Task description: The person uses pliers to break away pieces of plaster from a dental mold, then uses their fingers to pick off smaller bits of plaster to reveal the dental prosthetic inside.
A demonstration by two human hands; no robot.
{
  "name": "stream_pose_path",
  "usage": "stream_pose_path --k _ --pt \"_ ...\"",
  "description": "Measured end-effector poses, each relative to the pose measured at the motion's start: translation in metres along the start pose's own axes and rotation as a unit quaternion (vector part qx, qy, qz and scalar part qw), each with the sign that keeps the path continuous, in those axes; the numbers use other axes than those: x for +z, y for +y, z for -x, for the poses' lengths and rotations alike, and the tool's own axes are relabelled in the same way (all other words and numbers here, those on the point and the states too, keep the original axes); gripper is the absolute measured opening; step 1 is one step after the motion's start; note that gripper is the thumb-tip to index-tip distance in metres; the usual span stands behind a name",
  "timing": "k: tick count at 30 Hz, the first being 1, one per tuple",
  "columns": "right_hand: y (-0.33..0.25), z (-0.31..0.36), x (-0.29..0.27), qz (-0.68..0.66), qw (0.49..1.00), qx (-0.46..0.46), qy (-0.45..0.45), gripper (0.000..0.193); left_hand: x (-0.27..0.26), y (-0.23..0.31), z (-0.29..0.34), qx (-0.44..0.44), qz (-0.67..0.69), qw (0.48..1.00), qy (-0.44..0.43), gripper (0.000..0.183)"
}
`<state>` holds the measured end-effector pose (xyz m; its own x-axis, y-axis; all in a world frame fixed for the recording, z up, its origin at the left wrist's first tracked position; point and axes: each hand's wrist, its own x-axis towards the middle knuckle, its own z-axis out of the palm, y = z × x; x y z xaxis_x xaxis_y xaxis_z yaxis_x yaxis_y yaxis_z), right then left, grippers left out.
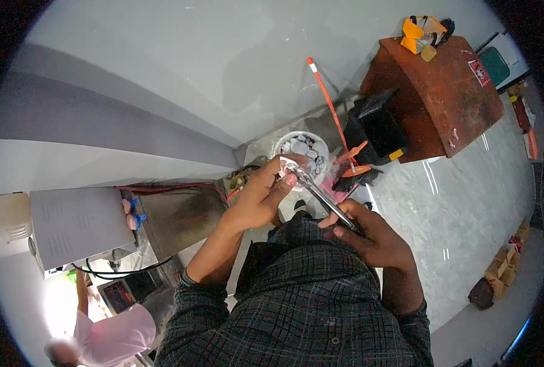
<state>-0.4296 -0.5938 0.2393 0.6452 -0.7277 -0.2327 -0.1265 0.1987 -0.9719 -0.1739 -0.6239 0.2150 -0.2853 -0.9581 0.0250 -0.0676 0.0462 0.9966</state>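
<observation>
My left hand (255, 205) is closed, thumb against fingers, on a small whitish piece (286, 165), partly hidden by the fingers. My right hand (377, 237) wraps round the handle end of a long, shiny metal hand tool (326, 200). The tool slants up and left, its tip touching or very near the whitish piece; its exact kind is hard to make out. Below and beyond my hands stands a white bucket (316, 136) with grey-white chunks (299, 147) in it.
An orange-handled broom (326, 92) leans by the wall, beside a black bin-like box (379, 125) and a brown desk (446, 92) with a yellow bag (414, 37). To the left are a grey metal cabinet (79, 217) and a person in a pink shirt (116, 330).
</observation>
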Motion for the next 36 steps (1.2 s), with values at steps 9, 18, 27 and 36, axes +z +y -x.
stream_pose_path --k 9,18,27,36 --pt "-0.013 0.005 0.002 -0.003 0.998 0.069 -0.006 0.019 -0.004 0.003 0.006 0.120 -0.284 0.951 0.002 0.032" --pt "-0.012 0.001 0.008 0.017 0.993 0.112 0.031 0.015 -0.004 -0.001 0.009 0.145 -0.323 0.935 0.029 0.055" --pt "-0.032 -0.004 0.015 0.154 0.972 0.162 0.071 0.030 -0.008 0.002 0.010 0.089 -0.278 0.956 0.031 0.041" --pt "-0.037 -0.002 0.022 0.186 0.966 0.153 0.099 0.031 -0.005 0.000 0.009 0.072 -0.179 0.980 0.048 0.023"
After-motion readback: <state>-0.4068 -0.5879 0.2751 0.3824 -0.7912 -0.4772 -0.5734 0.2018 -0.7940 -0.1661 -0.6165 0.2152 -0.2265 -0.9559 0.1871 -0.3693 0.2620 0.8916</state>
